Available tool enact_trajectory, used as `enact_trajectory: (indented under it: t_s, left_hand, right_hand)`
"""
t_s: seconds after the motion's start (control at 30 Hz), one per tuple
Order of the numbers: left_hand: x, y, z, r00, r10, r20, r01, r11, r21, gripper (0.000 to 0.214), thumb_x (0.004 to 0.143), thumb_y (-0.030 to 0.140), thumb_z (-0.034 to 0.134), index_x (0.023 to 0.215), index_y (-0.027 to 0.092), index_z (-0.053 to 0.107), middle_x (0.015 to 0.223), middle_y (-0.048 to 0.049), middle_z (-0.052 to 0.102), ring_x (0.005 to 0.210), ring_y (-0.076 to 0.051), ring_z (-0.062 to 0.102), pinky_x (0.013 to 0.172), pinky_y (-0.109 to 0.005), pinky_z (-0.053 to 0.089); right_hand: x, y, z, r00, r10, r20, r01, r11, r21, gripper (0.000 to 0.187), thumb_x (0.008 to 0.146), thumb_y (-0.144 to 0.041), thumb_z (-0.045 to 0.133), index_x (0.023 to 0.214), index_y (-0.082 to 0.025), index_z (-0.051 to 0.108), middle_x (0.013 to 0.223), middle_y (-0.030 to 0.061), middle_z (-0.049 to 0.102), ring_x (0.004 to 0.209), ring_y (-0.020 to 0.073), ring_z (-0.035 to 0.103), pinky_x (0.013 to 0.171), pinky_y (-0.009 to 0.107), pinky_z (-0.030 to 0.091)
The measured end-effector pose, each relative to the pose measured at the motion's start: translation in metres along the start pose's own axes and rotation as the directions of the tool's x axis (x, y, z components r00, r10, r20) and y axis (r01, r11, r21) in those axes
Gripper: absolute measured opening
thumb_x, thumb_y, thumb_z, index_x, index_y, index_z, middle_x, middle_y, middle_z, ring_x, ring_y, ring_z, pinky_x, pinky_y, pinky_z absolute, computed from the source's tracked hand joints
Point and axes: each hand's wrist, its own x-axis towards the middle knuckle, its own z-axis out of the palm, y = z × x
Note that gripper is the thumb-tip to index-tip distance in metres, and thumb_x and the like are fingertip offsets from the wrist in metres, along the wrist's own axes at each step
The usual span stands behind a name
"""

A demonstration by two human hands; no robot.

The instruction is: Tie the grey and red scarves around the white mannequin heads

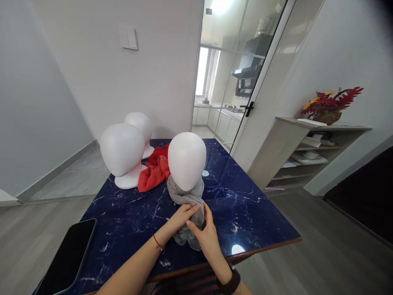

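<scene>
A white mannequin head (187, 159) stands upright near the middle of the table, with a grey scarf (181, 196) wrapped around its neck. The scarf's loose end hangs down in front onto the tabletop. My left hand (181, 217) grips the scarf just below the wrapped part, its fingertips partly hidden in the cloth. On the right side of the hanging part, my right hand (205, 231) holds the cloth between thumb and fingers. Both hands are close together, below the mannequin's chin.
Two more white mannequin heads, one nearer (122, 149) and one behind (139, 125), stand at the left. Crumpled red cloth (155, 172) lies beside them. A phone (67, 258) is at the lower left of the dark blue table (251, 217). Shelves (307, 151) stand at right.
</scene>
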Motion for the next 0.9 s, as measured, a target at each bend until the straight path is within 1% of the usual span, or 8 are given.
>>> enact_trajectory:
  t_s: [0.13,0.27,0.43,0.57,0.63,0.7,0.8,0.9]
  left_hand:
    - [-0.007,0.0,-0.006,0.998,-0.044,0.038,0.051,0.978,-0.201,0.037,0.082,0.046,0.051,0.085,0.015,0.071,0.088,-0.0085,0.071,0.088,-0.021,0.062,0.087,-0.031,0.044]
    - [-0.007,-0.004,-0.012,0.994,-0.076,0.082,0.085,0.989,-0.118,0.03,0.069,0.034,0.069,0.091,0.012,0.071,0.09,-0.0088,0.071,0.086,-0.022,0.063,0.083,-0.032,0.045]
    - [-0.002,-0.014,-0.01,0.999,0.014,-0.049,-0.015,1.0,-0.009,0.021,0.061,0.01,0.064,0.08,0.014,0.071,0.082,-0.004,0.071,0.082,-0.02,0.061,0.082,-0.03,0.044]
    - [-0.003,-0.016,-0.013,0.976,0.131,-0.175,-0.125,0.991,0.043,0.021,0.06,0.004,0.054,0.072,0.017,0.064,0.08,-0.0031,0.066,0.082,-0.018,0.058,0.081,-0.026,0.041]
    - [-0.006,-0.014,-0.017,0.947,0.182,-0.265,-0.156,0.981,0.116,0.023,0.06,0.003,0.052,0.076,0.019,0.058,0.075,-0.0002,0.062,0.074,-0.015,0.056,0.076,-0.025,0.041]
    - [-0.009,-0.011,-0.019,0.92,0.229,-0.317,-0.161,0.961,0.226,0.031,0.062,0.004,0.052,0.089,0.02,0.054,0.07,0.0032,0.058,0.065,-0.014,0.054,0.07,-0.025,0.04]
    - [-0.013,-0.009,-0.017,0.918,0.27,-0.292,-0.134,0.9,0.414,0.044,0.067,0.008,0.05,0.109,0.021,0.049,0.066,0.0043,0.057,0.059,-0.014,0.053,0.066,-0.025,0.039]
    - [-0.012,-0.011,-0.014,0.929,0.256,-0.269,-0.073,0.837,0.543,0.046,0.069,0.011,0.049,0.115,0.018,0.051,0.077,-0.0015,0.063,0.069,-0.017,0.059,0.071,-0.027,0.041]
  right_hand:
    - [0.009,-0.004,0.007,0.999,0.013,0.048,-0.012,1.0,-0.017,0.066,0.065,-0.028,0.071,0.126,-0.02,0.047,0.123,0.0087,0.058,0.113,0.0267,0.054,0.099,0.04,0.04]
    - [0.013,-0.011,-0.02,0.999,0.045,0.006,-0.045,0.993,0.108,0.048,0.067,-0.028,0.067,0.112,-0.019,0.054,0.11,0.0075,0.063,0.1,0.0237,0.059,0.091,0.036,0.045]
    - [0.013,-0.026,-0.052,0.969,0.246,0.002,-0.227,0.893,0.389,0.048,0.064,-0.034,0.073,0.104,-0.025,0.049,0.081,-0.001,0.062,0.062,0.0152,0.057,0.059,0.027,0.046]
    - [0.012,-0.027,-0.067,0.956,0.215,0.197,-0.256,0.943,0.211,0.027,0.07,-0.035,0.067,0.091,-0.022,0.055,0.06,-0.0059,0.05,0.053,0.011,0.045,0.05,0.021,0.034]
    - [0.014,-0.024,-0.073,0.897,0.18,0.404,-0.177,0.983,-0.045,0.012,0.073,-0.029,0.061,0.079,-0.018,0.058,0.056,-0.0058,0.045,0.051,0.0091,0.038,0.049,0.02,0.027]
    - [0.024,-0.021,-0.074,0.809,0.129,0.573,0.023,0.968,-0.251,0.008,0.073,-0.018,0.053,0.066,-0.016,0.056,0.057,-0.0048,0.045,0.054,0.0088,0.036,0.051,0.021,0.025]
    - [0.055,-0.021,-0.064,0.684,0.089,0.724,0.32,0.855,-0.408,0.017,0.068,-0.008,0.041,0.054,-0.015,0.049,0.055,-0.0047,0.041,0.056,0.0087,0.035,0.054,0.021,0.026]
    - [0.092,-0.024,-0.043,0.566,0.174,0.806,0.489,0.716,-0.498,0.02,0.066,-0.004,0.041,0.049,-0.016,0.04,0.05,-0.0056,0.033,0.052,0.0077,0.031,0.053,0.021,0.026]
